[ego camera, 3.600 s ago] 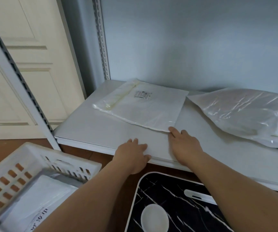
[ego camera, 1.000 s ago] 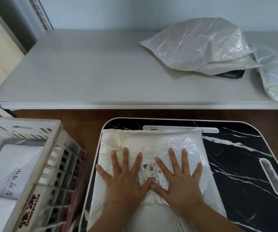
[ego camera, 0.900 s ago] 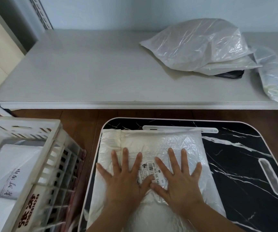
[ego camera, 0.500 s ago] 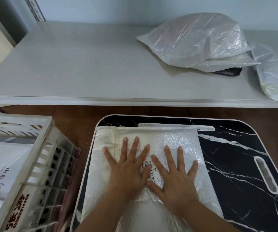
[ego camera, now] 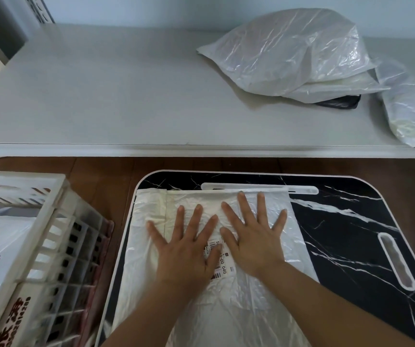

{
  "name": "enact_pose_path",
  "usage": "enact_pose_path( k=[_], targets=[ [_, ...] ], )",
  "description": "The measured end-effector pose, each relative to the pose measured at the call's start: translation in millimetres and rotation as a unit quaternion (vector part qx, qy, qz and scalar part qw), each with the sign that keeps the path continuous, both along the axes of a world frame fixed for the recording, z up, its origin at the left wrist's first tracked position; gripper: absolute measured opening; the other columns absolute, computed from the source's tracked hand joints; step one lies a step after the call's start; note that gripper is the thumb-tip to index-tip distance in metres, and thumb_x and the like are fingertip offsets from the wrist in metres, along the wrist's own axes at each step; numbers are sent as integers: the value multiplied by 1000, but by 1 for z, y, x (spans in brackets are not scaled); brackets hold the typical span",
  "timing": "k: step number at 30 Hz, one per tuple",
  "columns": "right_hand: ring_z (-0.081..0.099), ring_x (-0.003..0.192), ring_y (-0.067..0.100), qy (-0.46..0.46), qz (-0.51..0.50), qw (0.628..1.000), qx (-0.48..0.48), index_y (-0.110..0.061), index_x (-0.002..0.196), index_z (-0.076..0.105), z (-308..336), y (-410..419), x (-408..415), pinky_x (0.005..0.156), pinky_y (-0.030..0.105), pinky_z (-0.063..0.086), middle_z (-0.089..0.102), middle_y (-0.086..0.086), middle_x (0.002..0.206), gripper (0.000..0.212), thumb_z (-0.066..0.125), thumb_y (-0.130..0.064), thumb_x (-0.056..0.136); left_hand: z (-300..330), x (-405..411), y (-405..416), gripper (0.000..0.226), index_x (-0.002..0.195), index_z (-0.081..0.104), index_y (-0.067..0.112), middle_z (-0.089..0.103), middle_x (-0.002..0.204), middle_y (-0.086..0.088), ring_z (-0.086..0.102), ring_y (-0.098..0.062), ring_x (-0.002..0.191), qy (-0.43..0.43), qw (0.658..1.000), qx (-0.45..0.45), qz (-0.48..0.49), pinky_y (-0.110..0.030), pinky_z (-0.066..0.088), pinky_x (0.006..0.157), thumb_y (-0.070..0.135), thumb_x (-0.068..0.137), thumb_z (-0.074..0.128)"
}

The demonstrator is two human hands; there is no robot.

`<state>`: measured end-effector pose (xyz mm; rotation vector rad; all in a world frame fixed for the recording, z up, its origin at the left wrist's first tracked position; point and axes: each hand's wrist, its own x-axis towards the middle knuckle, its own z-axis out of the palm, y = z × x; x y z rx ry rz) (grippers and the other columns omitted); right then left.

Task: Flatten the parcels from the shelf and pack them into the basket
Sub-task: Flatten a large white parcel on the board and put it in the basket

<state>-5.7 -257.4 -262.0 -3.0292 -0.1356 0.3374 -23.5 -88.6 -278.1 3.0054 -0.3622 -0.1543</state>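
Both hands lie spread flat on the parcel (ego camera: 226, 291), left hand (ego camera: 189, 249) beside right hand (ego camera: 254, 236), basket (ego camera: 39, 246) left of it.

Left hand (ego camera: 189, 249), right hand (ego camera: 254, 244) bare; forearms unsleeved

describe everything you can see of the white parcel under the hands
The white parcel is a thin, crinkled plastic mailer bag, creamy at its left side and more translucent at the right. It lies flat on the black marble-pattern tray table, covering the table's left part. A barcode label sits near its middle, partly hidden. The left hand and right hand press on it with palms down and fingers spread.
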Motion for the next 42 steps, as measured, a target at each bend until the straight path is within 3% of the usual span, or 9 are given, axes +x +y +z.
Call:
enact_pose_path(
  k=[13, 20, 25, 29, 32, 35, 38, 40, 42],
  targets=[
    [-42, 136, 27, 68, 12, 998, -12, -51, 141, -26, 7, -1, 11, 106, 71, -13, -38, -11, 152, 62, -5, -69, 85, 6, 1, -2, 56, 146, 32, 39, 28, 157, 2, 19, -31, 146, 28, 1000, 2, -9, -81, 13, 98, 59, 96, 19],
    [-52, 128, 21, 80, 70, 994, -3, -55, 137, -26, 17, -9, -43, 106, 65, -23, -46, -8, 147, 53, -4, -64, 90, 17, 2, -1, 55, 146, -18, 44, -23, 158, 7, -26, -26, 144, 62, 997, 38, -6, -77, -11, 99, 57, 94, -6],
    [19, 144, 34, 36, 79, 994, -64, -42, 146, 35, 16, -13, -99, 103, 58, 9, 29, 9, 157, 72, 28, -81, 86, 48, -15, 6, 56, 148, -14, 44, -27, 157, 5, -29, -27, 143, 101, 993, 53, 21, -75, -9, 104, 54, 99, 12],
    [27, 141, 36, 32, 61, 996, -60, -41, 143, 42, 14, -9, -125, 101, 64, 10, 34, 10, 155, 84, 30, -90, 76, 53, -46, 32, 65, 147, -18, 43, -34, 155, 3, -27, -30, 143, 134, 984, 24, 115, -73, 1, 107, 59, 97, 21],
    [25, 141, 37, 50, 53, 996, -47, -41, 143, 42, 14, 1, -136, 103, 64, -1, 31, 9, 156, 78, 32, -85, 79, 65, -67, 48, 61, 151, 11, 33, -17, 160, 2, -2, -29, 147, 133, 980, -2, 145, -56, 26, 112, 47, 98, 36],
    [25, 142, 35, 60, 25, 997, -41, -41, 145, 37, 13, 7, -132, 98, 73, 7, 29, 7, 157, 69, 25, -74, 86, 74, -74, 54, 44, 140, 36, 27, -1, 162, 1, 8, -25, 146, 85, 991, -1, 105, -43, 28, 113, 32, 96, 43],
    [-7, 147, 30, 88, -17, 995, -46, -51, 147, -8, 22, 5, -119, 87, 84, 20, -5, -1, 163, 72, -14, -75, 80, 71, -73, 52, 49, 147, 29, 27, -3, 162, -1, -5, -25, 149, 87, 992, -9, 90, -43, 10, 120, 32, 99, 37],
    [-50, 129, 23, 85, 10, 996, -24, -57, 130, -36, 15, 2, -109, 94, 83, 1, -52, -10, 142, 87, -39, -81, 46, 65, -69, 47, 55, 153, 13, 31, -15, 161, -1, -19, -27, 147, 102, 992, 5, 72, -51, -3, 119, 39, 101, 29],
    [-57, 122, 24, 134, 13, 991, -14, -57, 127, -40, 20, 8, -101, 94, 82, -8, -61, -12, 131, 99, -42, -83, 31, 60, -64, 39, 57, 152, 0, 39, -24, 159, 3, -29, -28, 143, 113, 992, 7, 55, -61, -12, 113, 50, 100, 22]
  ],
)
